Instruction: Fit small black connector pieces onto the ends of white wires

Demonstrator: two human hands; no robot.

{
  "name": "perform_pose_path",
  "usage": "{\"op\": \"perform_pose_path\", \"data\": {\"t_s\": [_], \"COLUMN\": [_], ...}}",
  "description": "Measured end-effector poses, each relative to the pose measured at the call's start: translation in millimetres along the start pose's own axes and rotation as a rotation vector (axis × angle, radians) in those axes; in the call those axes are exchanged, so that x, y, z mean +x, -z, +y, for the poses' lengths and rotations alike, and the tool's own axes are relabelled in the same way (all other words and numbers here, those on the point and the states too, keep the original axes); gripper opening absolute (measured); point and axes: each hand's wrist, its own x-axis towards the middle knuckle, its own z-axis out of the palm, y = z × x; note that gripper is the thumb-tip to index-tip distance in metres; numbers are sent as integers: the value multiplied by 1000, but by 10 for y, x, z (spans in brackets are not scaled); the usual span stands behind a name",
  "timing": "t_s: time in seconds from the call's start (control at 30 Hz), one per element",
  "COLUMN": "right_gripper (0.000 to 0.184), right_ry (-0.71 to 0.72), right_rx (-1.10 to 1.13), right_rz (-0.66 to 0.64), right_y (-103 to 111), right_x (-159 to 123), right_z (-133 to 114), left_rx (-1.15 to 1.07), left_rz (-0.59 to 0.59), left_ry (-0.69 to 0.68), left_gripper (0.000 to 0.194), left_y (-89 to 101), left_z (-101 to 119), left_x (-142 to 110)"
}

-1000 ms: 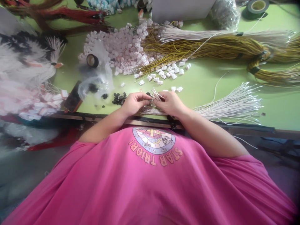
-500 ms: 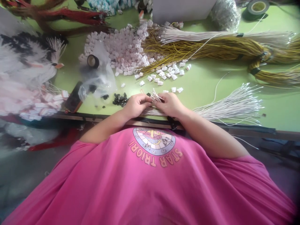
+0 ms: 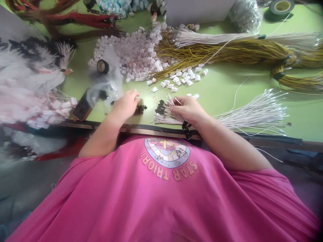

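Head view: right hand (image 3: 189, 109) pinched closed around white wires (image 3: 171, 101), tips poking out left past the grip, black cluster (image 3: 159, 107) just beside them. Left hand (image 3: 125, 105) half-curled by black pieces (image 3: 142, 108); can't tell whether it grips any.

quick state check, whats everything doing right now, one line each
left hand, beside black parts, grip hidden
right hand, closed on white wires
white wires, partly held, right ends fanned out
black parts, clumped, partly covered
yellow wires, bundled
white connectors, heaped, some scattered
bag, crumpled
grey tape, rolled, lying flat
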Motion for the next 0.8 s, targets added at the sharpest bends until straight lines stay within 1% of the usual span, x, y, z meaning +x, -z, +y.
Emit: {"op": "perform_pose_path", "data": {"t_s": [0.07, 0.13, 0.23, 0.27, 0.33, 0.43, 0.5, 0.57, 0.67, 0.73, 0.8], "right_gripper": [8, 8, 8, 8, 8, 7, 7, 8, 13, 16, 18], "right_ry": [13, 35, 44, 41, 39, 34, 31, 34, 46, 54, 63], "right_rx": [-14, -15, -31, -36, -38, -46, -50, -44, -38, -44, -54], "right_rz": [3, -7, -26, -30, -37, -46, -46, -43, -35, -30, -26], "right_y": [-7, -12, -14, -13, -11, -13, -19, -27, -39, -44, -43], "right_x": [1, 2, 3, 3, 3, 2, -1, -7, -16, -19, -21], "right_z": [-1, -4, -7, -8, -6, -5, -8, -13, -19, -19, -18], "left_rx": [34, 49, 39, 20, -53, -162, -203, -272, -453, -598, -742], "left_rz": [-6, -54, -156, -173, -163, -123, -144, -187, -234, -276, -313], "left_ry": [79, 114, 162, 169, 140, 23, -45, -76, -68, -20, 55], "left_gripper": [10, 13, 14, 13, 9, 8, 13, 18, 21, 19, 15], "left_y": [-13, -56, -98, -95, -66, 12, 50, 44, -67, -185, -298], "left_z": [-150, -237, -265, -259, -229, -93, 71, 256, 445, 478, 463], "left_x": [87, 149, 195, 199, 193, 132, 56, -29, -108, -109, -84]}}
